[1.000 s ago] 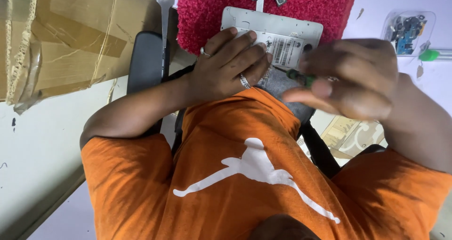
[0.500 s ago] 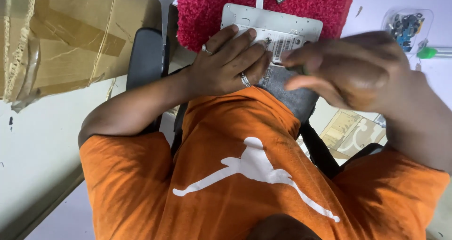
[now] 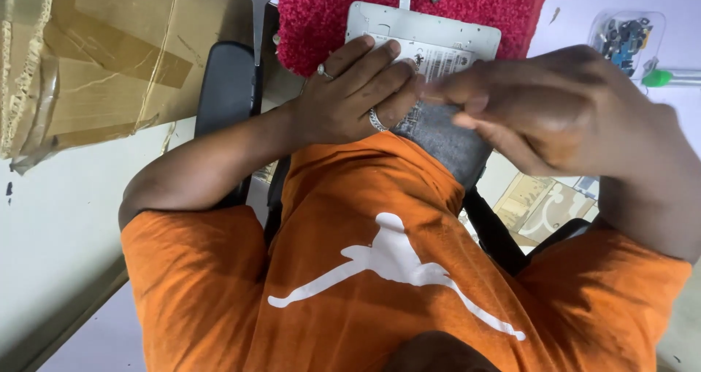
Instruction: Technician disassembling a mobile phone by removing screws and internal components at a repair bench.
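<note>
the white device (image 3: 427,40) is laid on the red mat (image 3: 314,14), its long axis across the view, pressed flat under the open left hand (image 3: 350,98), while the right hand (image 3: 548,109), nearer the camera, is pinched closed above its near edge, on what cannot be told.

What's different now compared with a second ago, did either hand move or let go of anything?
The right hand has slid left across the flat white device, until its fingertips nearly meet the left hand. The green-tipped tool seen at its fingers earlier is now hidden, so I cannot tell if it is still held. The left hand stays pressed flat on the device, which still lies on the red fuzzy mat.
</note>
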